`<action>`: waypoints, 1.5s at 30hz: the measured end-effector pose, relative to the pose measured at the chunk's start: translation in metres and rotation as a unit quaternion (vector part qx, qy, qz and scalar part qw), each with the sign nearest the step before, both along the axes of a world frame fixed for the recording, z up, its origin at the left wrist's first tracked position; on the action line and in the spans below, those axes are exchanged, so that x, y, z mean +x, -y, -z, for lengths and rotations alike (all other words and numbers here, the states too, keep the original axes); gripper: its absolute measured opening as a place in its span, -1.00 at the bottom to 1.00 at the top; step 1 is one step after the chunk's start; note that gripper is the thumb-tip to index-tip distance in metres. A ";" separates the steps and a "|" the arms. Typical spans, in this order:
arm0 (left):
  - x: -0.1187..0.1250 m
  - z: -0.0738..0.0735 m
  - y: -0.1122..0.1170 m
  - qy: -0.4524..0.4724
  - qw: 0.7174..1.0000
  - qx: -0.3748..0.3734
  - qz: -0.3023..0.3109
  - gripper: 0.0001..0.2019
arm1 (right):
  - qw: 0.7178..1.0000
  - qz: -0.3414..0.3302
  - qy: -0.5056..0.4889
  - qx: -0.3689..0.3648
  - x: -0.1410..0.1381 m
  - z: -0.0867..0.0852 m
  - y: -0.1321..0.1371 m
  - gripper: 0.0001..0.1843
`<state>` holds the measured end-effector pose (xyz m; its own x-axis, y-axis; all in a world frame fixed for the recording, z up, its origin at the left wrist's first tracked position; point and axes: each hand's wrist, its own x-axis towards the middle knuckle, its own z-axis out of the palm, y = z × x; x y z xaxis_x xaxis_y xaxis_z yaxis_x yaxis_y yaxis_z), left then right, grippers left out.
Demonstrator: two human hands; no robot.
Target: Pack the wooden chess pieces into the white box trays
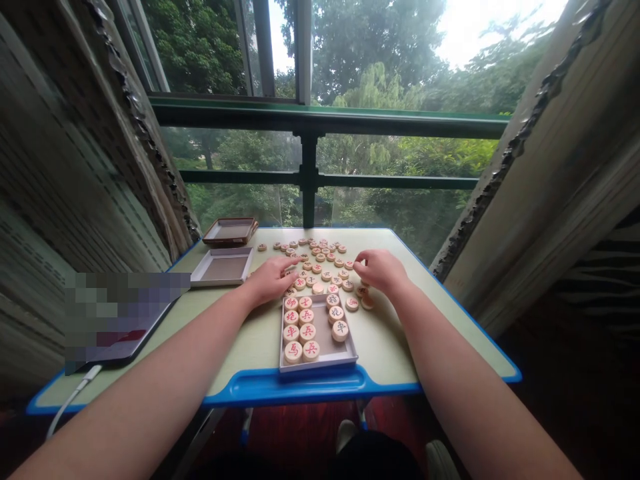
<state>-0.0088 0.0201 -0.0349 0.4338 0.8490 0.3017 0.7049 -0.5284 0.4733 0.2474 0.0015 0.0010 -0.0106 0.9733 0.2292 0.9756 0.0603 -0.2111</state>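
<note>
Many round wooden xiangqi pieces (327,275) with red or black characters lie scattered over the table. My left hand (273,277) reaches in from the left, fingers stretched out over pieces at the left of the spread. My right hand (381,269) is at the right edge of the spread, its fingers curled in beside a red-marked piece (349,265); whether they hold a piece is hidden. A shallow box tray (320,359) sits at the near edge. Inside it, red-marked pieces (292,333) fill two columns at the left, and three black-marked pieces (340,331) line the right side.
An open shallow tray (196,279) and a brown-rimmed box part (230,241) rest at the table's back left. A tablet (135,340) with a white cable (90,375) lies at the left. The table (390,367) has a blue edge; a green window rail stands behind it, curtains at both sides.
</note>
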 end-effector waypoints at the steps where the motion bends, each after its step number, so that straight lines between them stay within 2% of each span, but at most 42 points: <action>1: 0.000 0.000 0.000 -0.007 1.000 0.002 0.000 -0.52 | 1.000 -0.009 -0.005 -0.003 0.000 0.000 0.001 -0.70; 4: -0.001 0.000 0.001 -0.021 1.000 0.008 0.008 -0.56 | 0.999 -0.032 -0.011 -0.030 -0.002 -0.001 0.003 -0.71; 9: -0.003 0.001 -0.002 -0.034 0.999 0.007 0.021 -0.58 | 0.990 -0.077 -0.016 -0.120 -0.001 -0.001 0.003 -0.76; 13: -0.002 0.000 -0.002 -0.048 0.999 0.010 0.021 -0.58 | 0.978 -0.103 -0.047 -0.174 -0.001 -0.006 0.007 -0.72; 21: 0.000 0.000 0.001 -0.062 0.995 0.075 0.018 -0.65 | 0.963 -0.121 -0.068 -0.232 -0.003 -0.008 0.010 -0.71; 24: 0.000 0.000 0.003 -0.043 0.994 0.098 0.008 -0.68 | 0.978 -0.113 -0.041 -0.172 -0.002 -0.010 0.008 -0.74; 27: 0.002 -0.003 0.011 0.007 0.990 0.139 -0.008 -0.72 | 0.988 -0.120 -0.040 -0.090 -0.002 -0.019 0.023 -0.73; 31: 0.012 -0.011 0.025 0.086 0.979 0.183 -0.036 -0.78 | 0.972 -0.208 -0.107 0.007 -0.006 -0.024 0.080 -0.78; 33: 0.020 -0.016 0.034 0.154 0.970 0.172 -0.075 -0.79 | 0.956 -0.246 -0.144 0.066 -0.010 -0.016 0.111 -0.85; 35: 0.026 -0.020 0.045 0.247 0.952 0.139 -0.116 -0.78 | 0.953 -0.234 -0.162 0.106 -0.016 -0.001 0.135 -0.88; 38: 0.031 -0.021 0.070 0.352 0.912 0.117 -0.174 -0.76 | 0.963 -0.177 -0.162 0.126 -0.024 0.020 0.151 -0.87; 40: 0.029 -0.016 0.087 0.363 0.900 0.129 -0.204 -0.77 | 0.969 -0.148 -0.153 0.126 -0.028 0.028 0.151 -0.86; 42: 0.024 -0.006 0.099 0.344 0.907 0.123 -0.209 -0.80 | 0.973 -0.137 -0.147 0.112 -0.030 0.030 0.148 -0.84; 45: 0.018 0.007 0.100 0.339 0.917 0.012 -0.211 -0.81 | 0.977 -0.132 -0.145 0.088 -0.031 0.028 0.145 -0.82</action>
